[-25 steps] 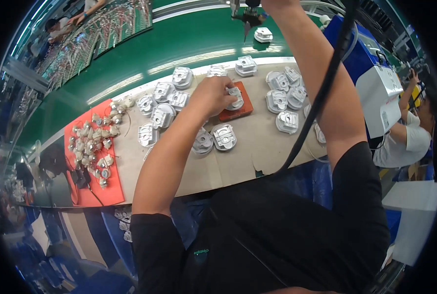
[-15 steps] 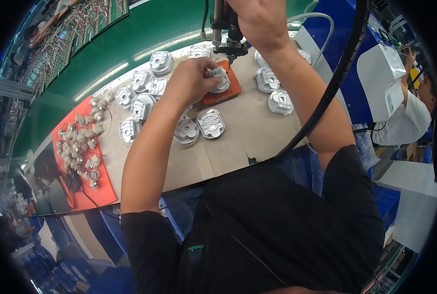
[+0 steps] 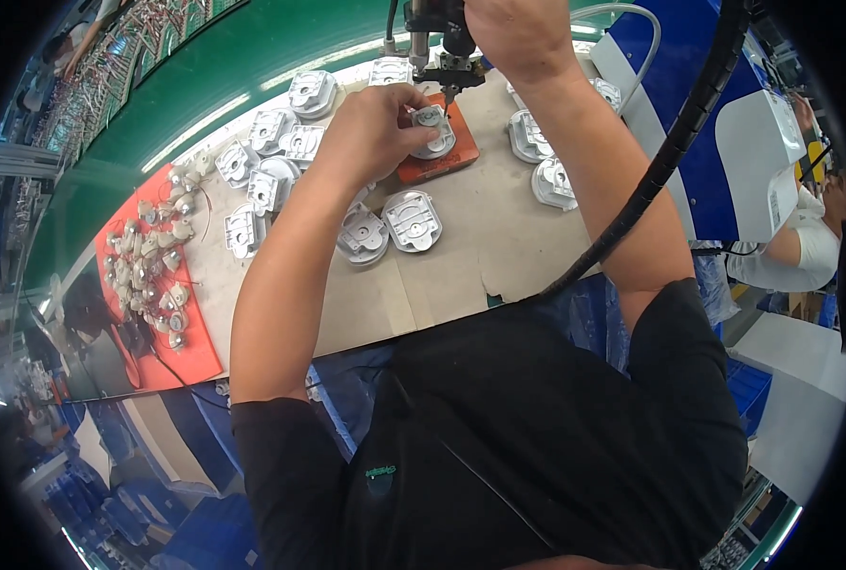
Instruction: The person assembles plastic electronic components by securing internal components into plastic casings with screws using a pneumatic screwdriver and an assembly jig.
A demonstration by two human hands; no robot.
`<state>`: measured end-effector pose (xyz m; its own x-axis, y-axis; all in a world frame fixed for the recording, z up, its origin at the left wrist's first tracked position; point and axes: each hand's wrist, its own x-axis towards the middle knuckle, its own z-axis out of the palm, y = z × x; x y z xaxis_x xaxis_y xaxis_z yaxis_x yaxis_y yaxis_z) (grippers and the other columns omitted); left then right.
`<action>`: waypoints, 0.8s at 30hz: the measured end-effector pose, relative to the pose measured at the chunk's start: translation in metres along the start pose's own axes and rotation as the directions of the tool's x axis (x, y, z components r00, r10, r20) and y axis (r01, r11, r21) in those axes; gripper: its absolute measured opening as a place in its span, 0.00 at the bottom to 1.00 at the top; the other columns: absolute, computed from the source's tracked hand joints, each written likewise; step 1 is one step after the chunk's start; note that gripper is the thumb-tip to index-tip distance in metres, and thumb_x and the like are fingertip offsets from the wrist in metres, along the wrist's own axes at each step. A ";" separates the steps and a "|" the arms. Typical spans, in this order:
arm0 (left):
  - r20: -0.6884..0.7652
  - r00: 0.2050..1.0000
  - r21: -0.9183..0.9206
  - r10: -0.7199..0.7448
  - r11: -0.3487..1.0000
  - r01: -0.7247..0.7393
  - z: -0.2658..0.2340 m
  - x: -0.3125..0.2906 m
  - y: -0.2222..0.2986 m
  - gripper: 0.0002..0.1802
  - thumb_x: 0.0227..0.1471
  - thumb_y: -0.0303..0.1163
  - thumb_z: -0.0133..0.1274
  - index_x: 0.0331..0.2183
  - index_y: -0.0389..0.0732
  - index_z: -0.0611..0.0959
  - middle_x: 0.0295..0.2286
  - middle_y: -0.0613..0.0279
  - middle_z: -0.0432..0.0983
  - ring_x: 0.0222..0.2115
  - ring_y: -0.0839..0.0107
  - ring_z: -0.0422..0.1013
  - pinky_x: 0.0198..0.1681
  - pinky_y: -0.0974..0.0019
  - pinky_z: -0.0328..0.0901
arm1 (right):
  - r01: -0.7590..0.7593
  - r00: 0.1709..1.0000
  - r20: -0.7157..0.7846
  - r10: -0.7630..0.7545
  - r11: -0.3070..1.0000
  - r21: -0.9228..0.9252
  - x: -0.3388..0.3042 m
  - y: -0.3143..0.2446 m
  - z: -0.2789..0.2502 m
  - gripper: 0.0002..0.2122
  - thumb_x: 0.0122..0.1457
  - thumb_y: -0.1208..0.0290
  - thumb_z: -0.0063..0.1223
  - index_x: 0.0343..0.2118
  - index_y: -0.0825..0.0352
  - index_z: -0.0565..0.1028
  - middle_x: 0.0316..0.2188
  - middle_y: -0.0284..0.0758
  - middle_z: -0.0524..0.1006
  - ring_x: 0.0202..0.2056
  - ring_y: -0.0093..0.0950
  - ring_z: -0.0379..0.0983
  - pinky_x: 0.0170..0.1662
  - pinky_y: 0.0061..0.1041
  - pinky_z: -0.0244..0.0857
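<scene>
My left hand (image 3: 380,131) is closed on a round white plastic housing (image 3: 432,142), thumb and fingers at its sides. The housing rests on an orange-red block (image 3: 459,160). Above it hangs a black and metal powered screwdriver (image 3: 439,43), its thin tip just over the housing's far right edge; whether they touch I cannot tell. My right hand (image 3: 523,40) is wrapped round the tool's upper part, its fingers partly cut off by the frame's top edge. Two similar housings (image 3: 413,222) lie just nearer to me than the block.
More white housings (image 3: 274,131) stand left of my left hand, others (image 3: 553,182) beside my right forearm. Small wired cream parts (image 3: 148,261) cover a red mat (image 3: 190,332) at far left. A thick black cable (image 3: 665,152) crosses over my right arm. Another person (image 3: 803,237) is at far right.
The view has shifted slightly, so the bench sits higher in the picture. The screwdriver tip appears closer to the housing. Both hands keep their holds.
</scene>
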<state>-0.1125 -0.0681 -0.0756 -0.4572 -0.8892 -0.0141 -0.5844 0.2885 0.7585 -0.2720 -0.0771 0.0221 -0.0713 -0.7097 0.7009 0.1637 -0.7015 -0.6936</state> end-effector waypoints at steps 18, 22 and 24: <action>-0.031 0.999 -0.044 0.031 0.999 -0.032 0.004 -0.002 -0.011 0.19 0.47 0.34 0.68 0.42 0.39 0.86 0.28 0.55 0.84 0.29 0.64 0.79 0.36 0.63 0.72 | 0.068 0.997 -0.041 -0.072 0.993 -0.096 0.003 -0.006 0.001 0.20 0.62 0.63 0.65 0.50 0.65 0.68 0.28 0.23 0.71 0.27 0.14 0.65 0.30 0.15 0.61; 0.092 0.994 -0.019 0.051 0.999 -0.049 -0.012 -0.008 -0.010 0.29 0.43 0.32 0.71 0.49 0.38 0.82 0.33 0.58 0.80 0.33 0.66 0.76 0.39 0.65 0.71 | 0.103 0.995 0.006 -0.103 0.992 -0.075 0.016 -0.040 0.005 0.14 0.64 0.62 0.63 0.44 0.63 0.70 0.26 0.21 0.70 0.25 0.13 0.63 0.28 0.14 0.58; 0.131 0.991 -0.087 0.021 0.996 -0.010 -0.019 -0.011 -0.016 0.34 0.40 0.32 0.72 0.51 0.38 0.80 0.37 0.57 0.80 0.37 0.65 0.77 0.42 0.64 0.71 | 0.092 0.995 0.034 -0.089 0.993 -0.076 0.017 -0.044 0.012 0.15 0.64 0.62 0.63 0.44 0.63 0.70 0.26 0.21 0.69 0.25 0.13 0.63 0.28 0.15 0.58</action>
<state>-0.0857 -0.0698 -0.0747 -0.5532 -0.8289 -0.0827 -0.5193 0.2655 0.8123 -0.2682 -0.0574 0.0662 -0.0521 -0.6415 0.7653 0.0815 -0.7665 -0.6370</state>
